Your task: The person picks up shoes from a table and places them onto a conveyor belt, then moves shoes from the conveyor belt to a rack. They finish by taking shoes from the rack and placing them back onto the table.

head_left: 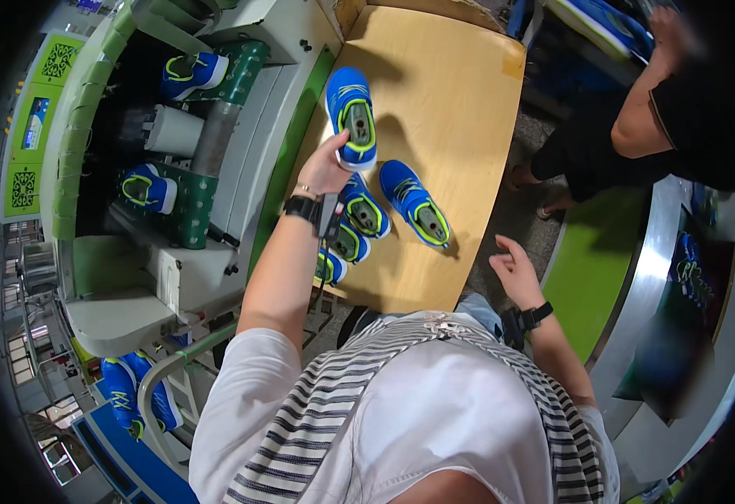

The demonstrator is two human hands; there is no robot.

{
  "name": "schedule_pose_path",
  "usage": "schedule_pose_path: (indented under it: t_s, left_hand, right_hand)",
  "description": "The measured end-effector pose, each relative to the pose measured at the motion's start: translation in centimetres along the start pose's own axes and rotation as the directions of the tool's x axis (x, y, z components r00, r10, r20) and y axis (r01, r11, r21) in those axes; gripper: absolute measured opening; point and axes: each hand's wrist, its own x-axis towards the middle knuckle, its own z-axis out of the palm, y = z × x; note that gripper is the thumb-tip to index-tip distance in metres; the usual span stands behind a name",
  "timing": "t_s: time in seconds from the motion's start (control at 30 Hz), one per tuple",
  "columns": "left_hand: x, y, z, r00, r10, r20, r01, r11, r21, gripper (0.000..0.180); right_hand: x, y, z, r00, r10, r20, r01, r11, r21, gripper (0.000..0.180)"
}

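A worker's left hand [327, 170] grasps a blue shoe [348, 91] by its heel end, thumb at the lime-green collar, over a pale wooden desk [455, 92] at the upper center of the frame. The shoe's toe points toward the top of the picture. The right hand [516, 270], right of center, holds nothing; its fingers are loosely curled beside the desk's lower right edge.

At the center of the frame, a lone shoe [403, 186] of the same blue and lime lies on the desk, slanting down to the right. Just left of it, a row of three matching shoes [366, 217] runs down the desk's left side, the lowest partly hidden by the worker's left forearm [279, 273].

At upper left, a pale machine [271, 105] carries two more shoes, an upper one [199, 76] and a lower one [159, 193], near its dark green rollers [241, 74]. Another pair of blue shoes [122, 388] sits at lower left, beside a curved metal rail [153, 378]. A co-worker in dark clothing [607, 151] stands at upper right, one arm bent upward.
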Motion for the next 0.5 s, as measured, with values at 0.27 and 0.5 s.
schedule_pose_path:
  t_s: [0.27,0.5]
  left_hand:
    - [-14.9,-6.1,3.9,0.954,0.039,0.299,-0.046,0.999,0.015,0.08]
    - [-22.4,-8.4,4.2,0.951,0.3,-0.078,-0.216,0.821,0.529,0.133]
  right_hand:
    - [1.7,-13.5,8.1,0.797,-0.435,0.419,0.235,0.862,0.448,0.114]
    - [-0.9,-16.0,13.8,0.584,-0.6,0.547,0.507,0.795,0.332,0.107]
